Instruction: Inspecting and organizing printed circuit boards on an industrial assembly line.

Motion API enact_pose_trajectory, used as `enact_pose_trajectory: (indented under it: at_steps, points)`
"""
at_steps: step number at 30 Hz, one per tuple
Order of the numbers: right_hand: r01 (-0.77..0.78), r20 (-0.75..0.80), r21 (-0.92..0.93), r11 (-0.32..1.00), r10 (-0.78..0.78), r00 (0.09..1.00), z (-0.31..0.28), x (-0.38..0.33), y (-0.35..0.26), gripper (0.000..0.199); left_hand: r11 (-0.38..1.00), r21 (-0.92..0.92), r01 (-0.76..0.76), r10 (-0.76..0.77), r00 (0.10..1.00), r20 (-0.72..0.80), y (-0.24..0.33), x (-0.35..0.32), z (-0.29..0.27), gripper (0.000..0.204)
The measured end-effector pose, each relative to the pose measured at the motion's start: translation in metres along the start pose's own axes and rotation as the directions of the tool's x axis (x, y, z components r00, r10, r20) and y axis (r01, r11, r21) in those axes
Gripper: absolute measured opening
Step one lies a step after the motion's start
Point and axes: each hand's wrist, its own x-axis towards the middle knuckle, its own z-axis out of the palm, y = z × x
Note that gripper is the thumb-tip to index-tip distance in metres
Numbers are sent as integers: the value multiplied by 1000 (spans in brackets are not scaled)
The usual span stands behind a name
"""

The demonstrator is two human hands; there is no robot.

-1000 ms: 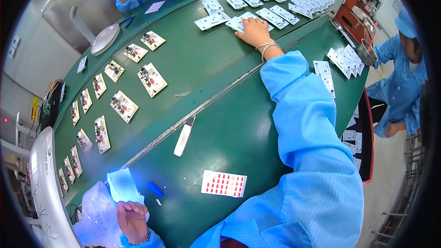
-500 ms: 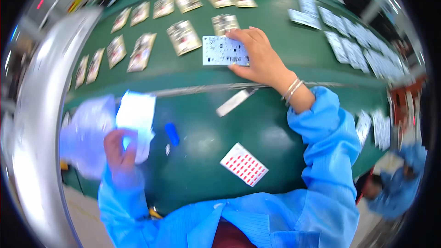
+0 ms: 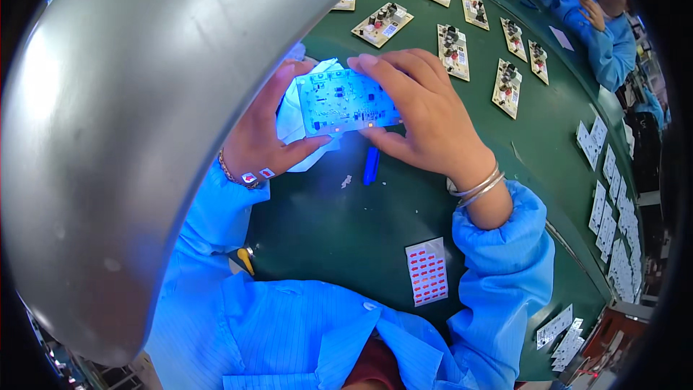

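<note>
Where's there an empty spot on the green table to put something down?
Between the left sleeve and the red-arrow sheet, the green table is bare. Another mostly bare patch lies between the right hand and the white boards. It's crowded by the held board, blue piece and scraps, and among the tan boards.

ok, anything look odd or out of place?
Two small white stickers with red arrows sit at the base of the left hand, off the white rectangular sheet of similar stickers: an unusual spot, maybe deliberate. An irregular white scrap lies loose on the green tabletop near the blue elongated object.
</note>
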Motion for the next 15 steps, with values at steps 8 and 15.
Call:
enact_pose_trajectory:
  at_steps: [8, 15]
  points:
    - [-4, 11, 14, 1000, 4, 1000, -4, -6, -1, 65, 989, -137, -55, 58, 998, 18, 2, 1, 5, 92]
    - [54, 4, -47, 997, -53, 999, -11, -2, 0, 72, 972, -235, -22, 33, 998, 44, 5, 0, 1, 99]
